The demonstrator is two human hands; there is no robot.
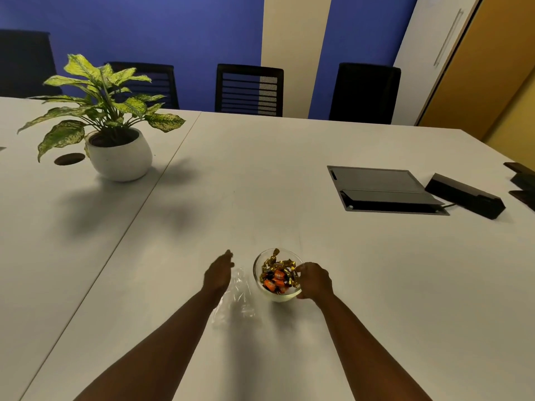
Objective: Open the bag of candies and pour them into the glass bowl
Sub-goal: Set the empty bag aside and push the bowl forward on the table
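A small glass bowl (262, 263) stands on the white table (289, 175) in front of me, holding several gold and orange wrapped candies (277, 275). My right hand (314, 280) curls around the bowl's right side, fingers touching its rim and wall. A clear, crumpled plastic bag (238, 298) lies flat on the table just left of the bowl and looks empty. My left hand (219, 273) hovers over the bag's left edge with fingers extended and holds nothing.
A potted plant in a white pot (120, 157) stands at the far left. A grey cable hatch (382, 188) and a black box (466, 195) lie at the right. Black chairs (249, 89) line the table's far edge.
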